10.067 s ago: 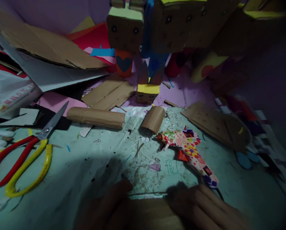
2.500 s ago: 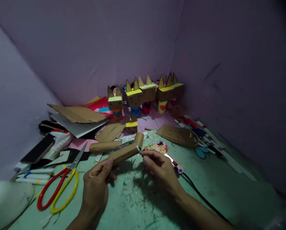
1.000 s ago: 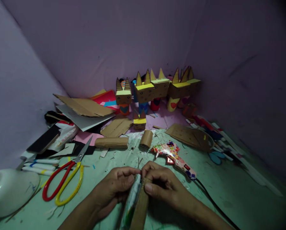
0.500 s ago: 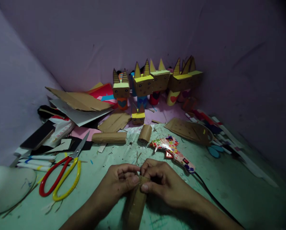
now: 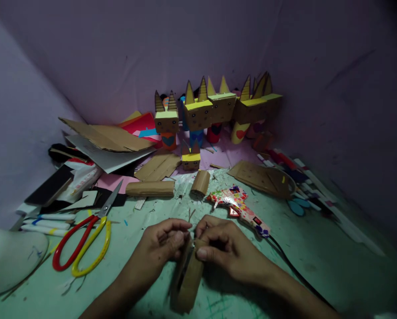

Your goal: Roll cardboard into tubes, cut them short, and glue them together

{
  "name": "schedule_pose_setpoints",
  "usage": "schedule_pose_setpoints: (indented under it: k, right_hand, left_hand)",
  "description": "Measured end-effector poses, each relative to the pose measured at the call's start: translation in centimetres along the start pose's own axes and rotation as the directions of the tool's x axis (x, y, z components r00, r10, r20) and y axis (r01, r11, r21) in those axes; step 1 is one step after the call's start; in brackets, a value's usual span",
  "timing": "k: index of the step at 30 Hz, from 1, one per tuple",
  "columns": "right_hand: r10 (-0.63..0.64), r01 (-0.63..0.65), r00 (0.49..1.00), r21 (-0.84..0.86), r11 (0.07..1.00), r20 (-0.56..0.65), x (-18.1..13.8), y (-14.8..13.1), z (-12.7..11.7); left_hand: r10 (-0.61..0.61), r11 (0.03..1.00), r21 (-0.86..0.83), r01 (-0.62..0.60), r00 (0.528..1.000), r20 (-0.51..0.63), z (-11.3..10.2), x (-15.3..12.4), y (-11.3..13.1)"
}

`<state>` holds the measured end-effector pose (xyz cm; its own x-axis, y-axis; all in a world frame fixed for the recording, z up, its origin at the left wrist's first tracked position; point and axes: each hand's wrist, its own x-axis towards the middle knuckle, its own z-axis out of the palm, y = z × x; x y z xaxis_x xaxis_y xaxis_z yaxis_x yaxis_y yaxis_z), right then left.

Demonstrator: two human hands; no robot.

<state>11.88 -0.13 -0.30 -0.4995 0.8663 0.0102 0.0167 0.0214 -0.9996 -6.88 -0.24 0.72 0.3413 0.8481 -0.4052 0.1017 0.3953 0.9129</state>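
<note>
Right hand [image 5: 218, 243] pinches the far end of a folded brown cardboard piece [image 5: 192, 279] between thumb and fingers; the left hand [image 5: 163, 243], half curled, meets that end, its grip impossible to tell. The cardboard lies toward the near edge of the surface [image 5: 318, 257], nearer than the glue gun [image 5: 238, 206].

My left hand [image 5: 156, 249] and right hand [image 5: 224, 244], both bare.
Slim fingers [image 5: 176, 225]; my forearms [image 5: 274, 278] uncovered to the edge of view.
</note>
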Motion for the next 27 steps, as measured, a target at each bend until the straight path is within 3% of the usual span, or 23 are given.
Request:
schedule_pose_setpoints:
  k: [5,13,18,27]
  right_hand:
    - [0.009,-0.013,0.999,0.088,0.996,0.043,-0.1,-0.6,-0.7]
    - [-0.012,-0.002,0.988,0.088,0.996,0.157,-0.3,-0.4,-0.5]
    - [-0.003,-0.005,0.985,0.049,0.999,0.171,-0.3,0.0,-0.2]
    - [-0.016,0.018,0.983,-0.009,1.0,0.183,-0.4,0.0,-0.2]
  left_hand:
    - [0.128,0.991,0.023,-0.133,0.98,0.149,-0.5,-0.5,0.7]
    - [-0.006,0.993,-0.112,0.049,0.934,0.356,-0.3,-0.3,-0.3]
    - [-0.081,0.992,-0.061,0.11,0.927,0.366,0.0,-0.2,-0.5]
    - [-0.106,0.988,-0.074,0.136,0.942,0.319,0.5,-0.1,-0.7]
